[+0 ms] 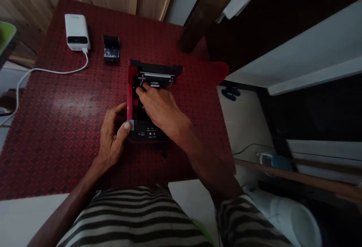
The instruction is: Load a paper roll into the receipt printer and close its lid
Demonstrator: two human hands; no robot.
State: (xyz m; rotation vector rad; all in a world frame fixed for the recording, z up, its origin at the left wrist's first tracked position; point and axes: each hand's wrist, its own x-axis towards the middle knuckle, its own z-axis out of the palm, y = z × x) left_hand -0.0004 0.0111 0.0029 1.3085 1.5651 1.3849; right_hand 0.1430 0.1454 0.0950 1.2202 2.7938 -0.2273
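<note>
the machine (141, 135) sits square in front of you near the front of the red table (70, 130), its lid (158, 68) raised at the far side, which leaves the hollow below open to your fingers. your left hand (111, 137) is half open and curved, thumb on the near left corner, fingertips against the left wall; it seems to be there to steady the body rather than to grasp it. your right hand (161, 105) is bent inward, back up, with thumb and forefinger drawn close together at the inner left, just under the end of the metal bar (158, 75); whether they pinch anything you cannot tell from here, since the tips are lost in the dark. the black piece (111, 49) lies beyond the machine to the left, and the power bank (77, 32) farther left with its cable (56, 72) plugged in, both apart from the machine, so they leave your hands room. as for pose, your left forearm rises from the lower left with the palm turned toward the wall, while your right one slants in from the lower right, its wrist passing over the near right corner.
</note>
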